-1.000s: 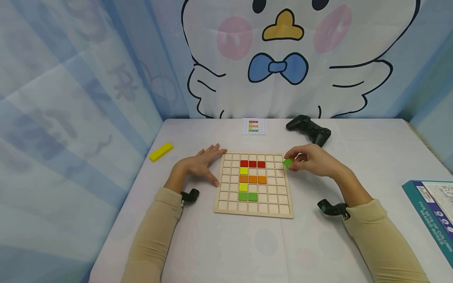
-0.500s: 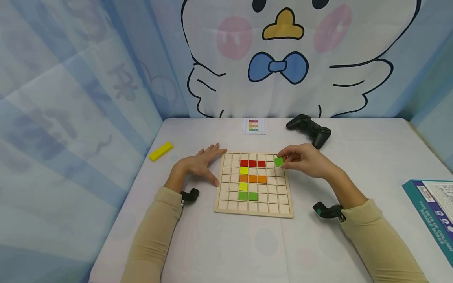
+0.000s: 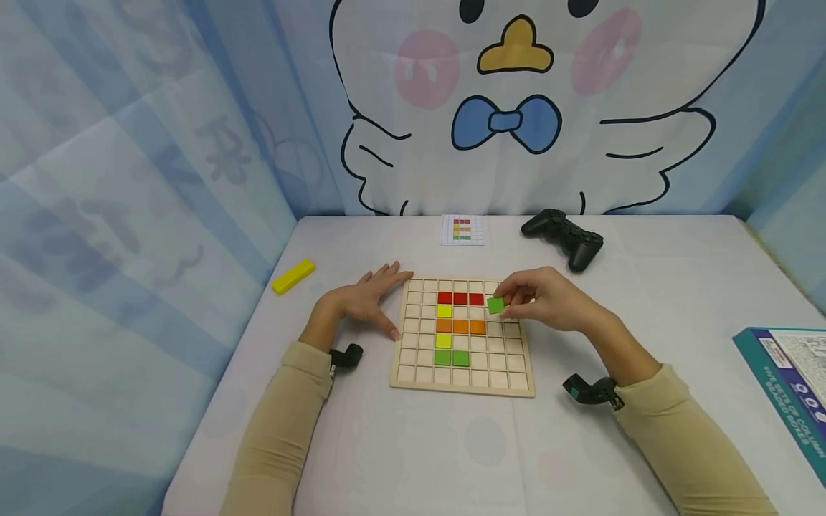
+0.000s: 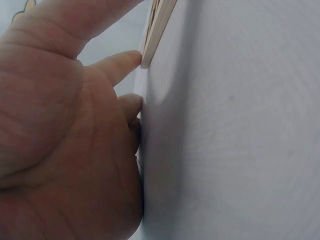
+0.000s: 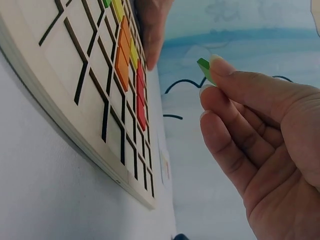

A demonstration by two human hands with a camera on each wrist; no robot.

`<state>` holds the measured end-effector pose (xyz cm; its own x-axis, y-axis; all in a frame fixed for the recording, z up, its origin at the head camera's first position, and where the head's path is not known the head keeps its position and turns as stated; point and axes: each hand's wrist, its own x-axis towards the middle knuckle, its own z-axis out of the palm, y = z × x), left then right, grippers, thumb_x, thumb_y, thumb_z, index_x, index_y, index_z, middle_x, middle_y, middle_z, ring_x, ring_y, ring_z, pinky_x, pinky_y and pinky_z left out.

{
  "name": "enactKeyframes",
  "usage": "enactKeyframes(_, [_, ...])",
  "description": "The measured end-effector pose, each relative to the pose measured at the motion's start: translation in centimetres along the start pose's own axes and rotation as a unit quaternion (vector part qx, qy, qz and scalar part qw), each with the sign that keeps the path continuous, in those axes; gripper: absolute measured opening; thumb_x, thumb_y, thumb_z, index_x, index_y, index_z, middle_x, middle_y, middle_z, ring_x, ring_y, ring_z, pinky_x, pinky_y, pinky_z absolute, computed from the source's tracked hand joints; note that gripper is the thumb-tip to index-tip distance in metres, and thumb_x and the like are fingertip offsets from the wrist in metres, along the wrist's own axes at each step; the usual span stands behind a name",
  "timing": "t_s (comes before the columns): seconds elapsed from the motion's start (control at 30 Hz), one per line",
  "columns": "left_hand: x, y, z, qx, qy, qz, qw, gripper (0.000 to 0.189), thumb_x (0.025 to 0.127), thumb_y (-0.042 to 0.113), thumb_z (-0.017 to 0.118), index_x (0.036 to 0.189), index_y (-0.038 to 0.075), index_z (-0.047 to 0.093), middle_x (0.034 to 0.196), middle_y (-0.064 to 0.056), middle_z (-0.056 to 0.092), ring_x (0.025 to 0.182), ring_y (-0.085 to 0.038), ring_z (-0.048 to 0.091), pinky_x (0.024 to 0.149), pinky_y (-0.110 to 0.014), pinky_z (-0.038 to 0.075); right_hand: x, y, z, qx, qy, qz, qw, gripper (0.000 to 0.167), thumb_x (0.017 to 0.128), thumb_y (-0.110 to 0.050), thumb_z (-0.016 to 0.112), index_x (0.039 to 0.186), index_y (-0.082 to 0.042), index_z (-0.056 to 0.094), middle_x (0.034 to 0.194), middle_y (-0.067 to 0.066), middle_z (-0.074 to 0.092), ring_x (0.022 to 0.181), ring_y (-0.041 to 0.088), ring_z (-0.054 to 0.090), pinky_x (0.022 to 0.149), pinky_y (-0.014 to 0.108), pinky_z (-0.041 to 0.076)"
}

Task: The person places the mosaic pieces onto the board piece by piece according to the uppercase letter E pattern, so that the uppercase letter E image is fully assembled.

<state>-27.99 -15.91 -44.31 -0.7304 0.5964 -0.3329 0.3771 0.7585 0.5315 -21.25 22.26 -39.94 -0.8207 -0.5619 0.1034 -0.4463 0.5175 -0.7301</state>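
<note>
A wooden grid board lies on the table with square tiles in its cells: a red row, a yellow tile, an orange row, another yellow tile, and two green tiles. My left hand rests at the board's left edge, fingers spread, index finger at the far corner and thumb on the side. Between thumb and fingertips, my right hand pinches a loose green tile above the board's upper right cells. The right wrist view shows this green tile tilted, apart from the board.
A pattern card with a coloured grid lies behind the board. A black game controller sits at the back right, and a yellow block at the left edge. A teal box lies at the far right.
My right hand has carried the green tile leftward, from beside the board's right edge to over its upper right cells. The left hand stays where it was.
</note>
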Motion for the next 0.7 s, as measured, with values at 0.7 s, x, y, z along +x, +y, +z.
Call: enactKeyframes(0.7, [-0.1, 0.1, -0.2, -0.001, -0.005, 0.007, 1.0, 0.129, 0.068, 0.056, 0.092, 0.168, 0.031, 0.014, 0.177, -0.004, -0.009, 0.163, -0.024, -0.013, 0.131, -0.053, -0.007, 0.7, -1.0, 2.9, 0.025, -0.16, 0.015, 0.9867, 0.019, 0.081, -0.016, 0.09, 0.091, -0.013, 0.074, 0.075, -0.003, 0.063, 0.07, 0.014, 0.057, 0.062, 0.022, 0.05])
